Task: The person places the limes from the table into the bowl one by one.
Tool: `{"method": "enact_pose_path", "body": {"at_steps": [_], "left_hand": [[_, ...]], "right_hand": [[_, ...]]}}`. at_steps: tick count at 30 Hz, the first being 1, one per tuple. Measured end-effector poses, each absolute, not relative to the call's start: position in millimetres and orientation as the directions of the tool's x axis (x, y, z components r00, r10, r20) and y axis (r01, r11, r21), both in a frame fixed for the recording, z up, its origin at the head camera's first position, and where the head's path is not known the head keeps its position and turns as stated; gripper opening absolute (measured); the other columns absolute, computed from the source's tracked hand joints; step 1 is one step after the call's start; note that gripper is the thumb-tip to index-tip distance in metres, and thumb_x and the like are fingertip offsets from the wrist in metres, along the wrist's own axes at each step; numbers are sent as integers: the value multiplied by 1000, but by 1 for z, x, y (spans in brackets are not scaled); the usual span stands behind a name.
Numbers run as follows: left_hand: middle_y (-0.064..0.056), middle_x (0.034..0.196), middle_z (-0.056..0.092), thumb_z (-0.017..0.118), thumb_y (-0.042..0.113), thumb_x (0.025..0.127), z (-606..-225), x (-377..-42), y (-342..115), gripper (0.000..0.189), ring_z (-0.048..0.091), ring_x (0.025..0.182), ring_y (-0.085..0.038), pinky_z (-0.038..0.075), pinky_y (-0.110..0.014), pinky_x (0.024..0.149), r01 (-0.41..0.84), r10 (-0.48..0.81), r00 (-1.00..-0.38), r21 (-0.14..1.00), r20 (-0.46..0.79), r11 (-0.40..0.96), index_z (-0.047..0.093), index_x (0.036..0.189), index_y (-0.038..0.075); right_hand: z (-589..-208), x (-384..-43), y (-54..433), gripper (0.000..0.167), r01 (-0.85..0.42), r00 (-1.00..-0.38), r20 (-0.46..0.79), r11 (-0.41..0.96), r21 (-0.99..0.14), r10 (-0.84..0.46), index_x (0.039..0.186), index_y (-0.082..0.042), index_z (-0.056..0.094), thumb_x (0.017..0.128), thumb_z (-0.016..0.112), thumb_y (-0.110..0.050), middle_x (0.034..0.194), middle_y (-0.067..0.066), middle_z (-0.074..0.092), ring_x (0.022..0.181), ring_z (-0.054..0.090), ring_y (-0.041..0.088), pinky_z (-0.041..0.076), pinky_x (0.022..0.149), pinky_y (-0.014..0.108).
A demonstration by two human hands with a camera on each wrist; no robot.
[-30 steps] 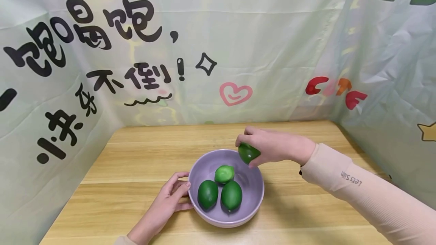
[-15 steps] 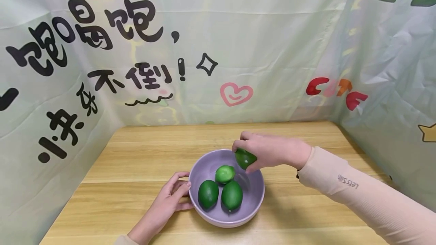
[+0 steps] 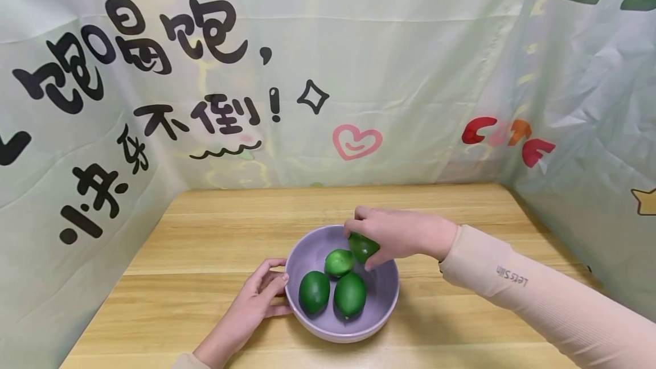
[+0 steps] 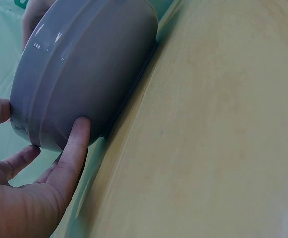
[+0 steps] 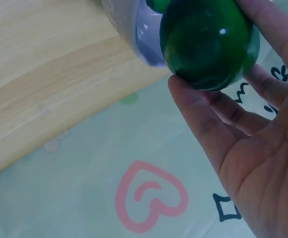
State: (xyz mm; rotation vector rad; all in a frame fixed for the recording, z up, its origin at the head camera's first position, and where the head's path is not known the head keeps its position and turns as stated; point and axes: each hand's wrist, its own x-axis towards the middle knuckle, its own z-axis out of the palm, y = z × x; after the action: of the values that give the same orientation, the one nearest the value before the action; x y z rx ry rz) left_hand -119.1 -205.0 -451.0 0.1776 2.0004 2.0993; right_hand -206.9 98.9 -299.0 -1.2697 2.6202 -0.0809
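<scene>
In the head view, a lilac bowl (image 3: 381,300) stands on the wooden table with three green limes in it: one lighter lime (image 3: 339,263) and two darker ones, a left lime (image 3: 314,293) and a right lime (image 3: 350,295). My right hand (image 3: 397,233) grips another dark green lime (image 3: 362,248) over the bowl's far right part; its glossy end (image 5: 211,44) fills the top of the right wrist view. Whether it touches the lighter lime I cannot tell. At the bowl's left side, my left hand (image 3: 254,291) touches the outer wall and rim with fairly straight, spread fingers (image 4: 73,151).
The wooden table (image 3: 200,244) reaches back to a pale green printed cloth (image 3: 410,73), which hangs behind and along both sides. A pink heart (image 3: 357,142) is printed on the cloth beyond the bowl.
My right hand has moved left and toward me, lower over the bowl, with the lime still in its grip. The left hand and bowl have stayed in place.
</scene>
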Motion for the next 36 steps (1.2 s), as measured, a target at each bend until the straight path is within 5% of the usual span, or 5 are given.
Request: {"method": "enact_pose_path", "body": {"at_steps": [36], "left_hand": [[-28, 136, 59, 61, 28, 111, -451, -119, -205, 49, 70, 113, -28, 69, -45, 93, -90, 246, -966, 996, -81, -26, 46, 154, 8]], "right_hand": [[-324, -204, 87, 53, -790, -569, -251, 605, -100, -783, 121, -19, 66, 81, 97, -34, 108, 0, 58, 91, 61, 10, 59, 84, 26]]}}
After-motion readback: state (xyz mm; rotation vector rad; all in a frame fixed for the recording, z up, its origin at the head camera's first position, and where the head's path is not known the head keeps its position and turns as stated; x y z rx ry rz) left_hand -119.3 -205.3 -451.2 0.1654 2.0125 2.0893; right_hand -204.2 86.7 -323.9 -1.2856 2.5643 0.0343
